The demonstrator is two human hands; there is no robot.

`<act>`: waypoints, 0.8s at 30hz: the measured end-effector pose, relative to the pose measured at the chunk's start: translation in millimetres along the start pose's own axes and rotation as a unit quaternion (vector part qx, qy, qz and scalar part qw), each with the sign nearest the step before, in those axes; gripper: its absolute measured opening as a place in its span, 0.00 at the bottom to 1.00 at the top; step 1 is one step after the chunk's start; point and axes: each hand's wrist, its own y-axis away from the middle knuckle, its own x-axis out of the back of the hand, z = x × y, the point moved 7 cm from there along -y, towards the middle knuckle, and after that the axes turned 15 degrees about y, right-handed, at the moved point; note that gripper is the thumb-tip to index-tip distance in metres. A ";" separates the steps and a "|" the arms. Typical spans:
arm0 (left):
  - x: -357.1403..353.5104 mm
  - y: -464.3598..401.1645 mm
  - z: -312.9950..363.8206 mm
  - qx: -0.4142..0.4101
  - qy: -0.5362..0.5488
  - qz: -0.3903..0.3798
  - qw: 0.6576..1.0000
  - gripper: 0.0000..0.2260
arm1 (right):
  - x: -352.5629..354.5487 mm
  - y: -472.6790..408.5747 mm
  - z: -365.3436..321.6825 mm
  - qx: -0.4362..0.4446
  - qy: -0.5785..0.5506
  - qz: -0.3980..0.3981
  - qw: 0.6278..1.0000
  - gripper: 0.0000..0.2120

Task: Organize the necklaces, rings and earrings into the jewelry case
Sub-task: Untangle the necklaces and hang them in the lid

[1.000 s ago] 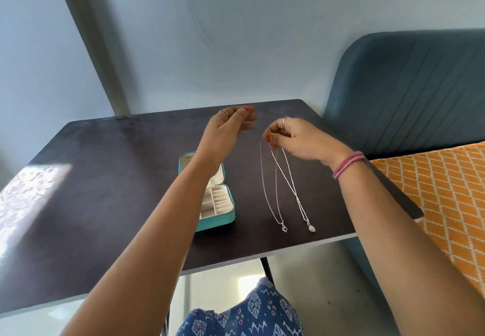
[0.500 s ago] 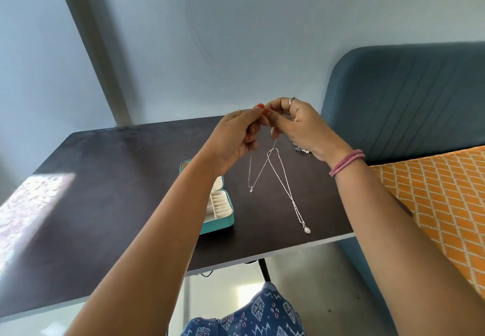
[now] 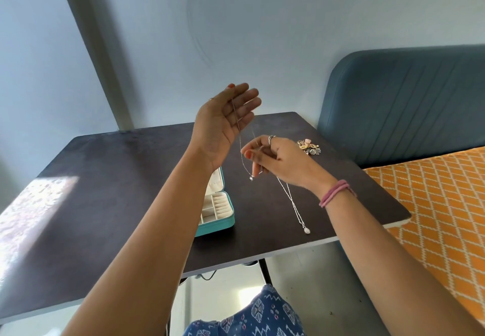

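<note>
My left hand (image 3: 225, 123) is raised above the table, palm towards me, with a thin silver necklace (image 3: 239, 136) hung over its fingers. That necklace's small pendant (image 3: 251, 178) dangles just left of my right hand (image 3: 278, 161). My right hand pinches a second silver necklace (image 3: 291, 199), whose chain trails down to an oval pendant (image 3: 306, 229) near the table's front edge. The open teal jewelry case (image 3: 220, 224) lies on the table below my left forearm, partly hidden by it, showing cream compartments.
A small heap of mixed jewelry (image 3: 309, 147) sits on the dark table (image 3: 110, 178) behind my right hand. A blue padded seat back (image 3: 406, 104) and an orange patterned cushion (image 3: 433, 204) stand to the right. Sunlight falls on the table's left side.
My hands were together at the chains; now the left hand has lifted up with one necklace, separating it, while the right hand has dropped lower with the other.
</note>
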 end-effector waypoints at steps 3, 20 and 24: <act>6.1 -2.3 0.7 -0.004 0.000 0.013 1.000 0.14 | -0.6 5.2 -4.2 0.012 0.025 -0.009 1.000 0.10; 9.2 23.2 -27.1 0.144 -0.155 -0.075 0.974 0.21 | 53.9 -3.4 -9.2 -0.031 -0.213 0.104 0.971 0.07; 8.5 19.3 -19.1 0.118 -0.040 -0.066 0.990 0.16 | 33.0 1.8 3.7 -0.054 -0.196 0.088 0.975 0.05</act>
